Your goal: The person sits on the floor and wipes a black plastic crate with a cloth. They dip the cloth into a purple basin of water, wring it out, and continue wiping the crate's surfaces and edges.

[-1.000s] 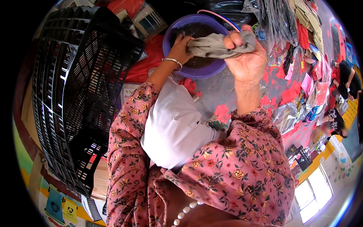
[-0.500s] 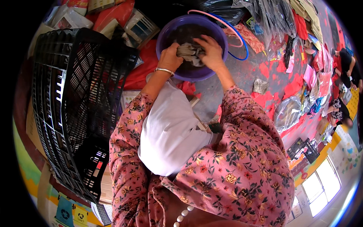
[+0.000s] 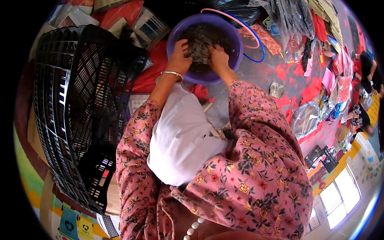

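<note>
Where the floral sleeves end, both hands reach into a purple basin (image 3: 176,38) | left hand (image 3: 181,56), bangled at the wrist, closed on a wet grey cloth (image 3: 198,47) | right hand (image 3: 218,57) gripping the same cloth inside the basin | black plastic crate (image 3: 76,112) to the left | pink and blue hoops (image 3: 256,44) beyond the basin

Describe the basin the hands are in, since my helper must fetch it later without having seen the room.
Start at the tall black plastic crate on the person's left. Just beyond its far corner a round purple basin sits on the red-patterned floor, with both hands pressing a dark wet cloth inside. It is the only purple bowl-shaped thing among flat packets.
</note>
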Demonstrator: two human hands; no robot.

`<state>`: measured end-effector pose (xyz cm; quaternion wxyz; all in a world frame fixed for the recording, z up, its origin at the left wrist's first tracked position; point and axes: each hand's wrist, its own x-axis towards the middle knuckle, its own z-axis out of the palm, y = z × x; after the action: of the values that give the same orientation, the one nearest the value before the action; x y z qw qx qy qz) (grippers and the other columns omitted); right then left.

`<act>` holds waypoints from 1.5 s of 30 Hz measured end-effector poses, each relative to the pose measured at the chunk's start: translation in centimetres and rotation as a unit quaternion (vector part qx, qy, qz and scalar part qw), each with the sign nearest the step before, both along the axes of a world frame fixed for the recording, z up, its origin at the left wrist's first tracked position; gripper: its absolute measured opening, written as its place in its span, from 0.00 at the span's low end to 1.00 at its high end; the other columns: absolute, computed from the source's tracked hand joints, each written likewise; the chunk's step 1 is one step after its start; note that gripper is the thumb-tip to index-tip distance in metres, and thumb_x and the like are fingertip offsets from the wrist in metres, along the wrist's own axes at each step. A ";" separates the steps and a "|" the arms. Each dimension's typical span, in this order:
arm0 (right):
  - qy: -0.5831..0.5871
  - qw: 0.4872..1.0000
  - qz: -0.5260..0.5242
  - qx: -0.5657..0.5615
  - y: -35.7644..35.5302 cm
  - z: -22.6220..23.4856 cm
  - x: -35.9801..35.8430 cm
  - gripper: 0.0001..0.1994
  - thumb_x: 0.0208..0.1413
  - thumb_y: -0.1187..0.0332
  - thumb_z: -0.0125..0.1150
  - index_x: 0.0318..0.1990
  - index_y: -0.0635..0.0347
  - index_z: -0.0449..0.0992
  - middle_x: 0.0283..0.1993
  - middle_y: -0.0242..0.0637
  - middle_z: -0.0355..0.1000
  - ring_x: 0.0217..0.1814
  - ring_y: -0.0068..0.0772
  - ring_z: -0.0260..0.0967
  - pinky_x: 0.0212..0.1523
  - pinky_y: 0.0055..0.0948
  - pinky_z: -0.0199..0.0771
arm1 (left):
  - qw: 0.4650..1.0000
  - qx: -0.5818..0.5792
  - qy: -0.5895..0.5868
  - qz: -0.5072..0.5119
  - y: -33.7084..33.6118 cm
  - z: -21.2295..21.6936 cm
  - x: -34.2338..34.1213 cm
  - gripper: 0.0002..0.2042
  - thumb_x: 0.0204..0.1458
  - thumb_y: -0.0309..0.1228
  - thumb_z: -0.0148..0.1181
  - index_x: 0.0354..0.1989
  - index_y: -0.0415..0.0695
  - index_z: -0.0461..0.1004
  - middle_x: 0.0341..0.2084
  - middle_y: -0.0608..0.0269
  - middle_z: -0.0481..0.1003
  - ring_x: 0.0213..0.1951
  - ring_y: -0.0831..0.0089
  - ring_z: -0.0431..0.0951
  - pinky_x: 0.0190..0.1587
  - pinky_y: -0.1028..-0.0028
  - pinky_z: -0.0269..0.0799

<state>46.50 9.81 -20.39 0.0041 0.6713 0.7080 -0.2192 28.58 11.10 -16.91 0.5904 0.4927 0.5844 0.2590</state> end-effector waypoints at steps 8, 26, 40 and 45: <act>0.015 0.998 -0.053 -0.034 0.8 -0.3 -0.9 0.16 0.38 0.66 0.62 0.37 0.57 0.72 0.38 0.44 0.69 0.38 0.48 0.70 0.36 0.42 0.72 | 0.919 -0.359 -0.086 0.137 0.5 0.2 -2.0 0.28 0.51 0.43 0.50 0.54 0.35 0.58 0.47 0.44 0.67 0.47 0.55 0.70 0.47 0.61 0.68; 0.457 0.847 -0.259 0.078 0.7 18.1 -2.9 0.16 0.40 0.64 0.68 0.31 0.68 0.72 0.34 0.40 0.72 0.31 0.27 0.69 0.33 0.24 0.68 | 0.788 -0.442 -0.353 0.242 2.0 2.4 2.5 0.12 0.53 0.33 0.51 0.42 0.41 0.70 0.39 0.59 0.74 0.40 0.67 0.76 0.46 0.64 0.73; 0.852 0.208 -0.446 -0.180 0.5 3.5 -0.4 0.32 0.44 0.42 0.57 0.45 0.65 0.69 0.43 0.46 0.70 0.46 0.47 0.67 0.49 0.47 0.67 | 0.825 -0.398 -0.393 0.078 0.7 3.9 3.0 0.13 0.53 0.27 0.47 0.48 0.42 0.67 0.42 0.57 0.72 0.42 0.65 0.75 0.42 0.62 0.74; 0.811 0.304 -0.485 -0.122 2.1 4.9 0.4 0.22 0.46 0.56 0.61 0.42 0.65 0.70 0.40 0.46 0.71 0.42 0.44 0.69 0.47 0.42 0.69 | 0.764 -0.443 -0.455 0.111 1.1 4.5 2.9 0.22 0.51 0.43 0.53 0.51 0.43 0.64 0.44 0.55 0.71 0.45 0.62 0.73 0.42 0.55 0.72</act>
<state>46.93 11.94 -15.50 -0.5972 0.3687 -0.1338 -0.6997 31.44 12.23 -12.44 0.9069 -0.0675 0.3473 0.2289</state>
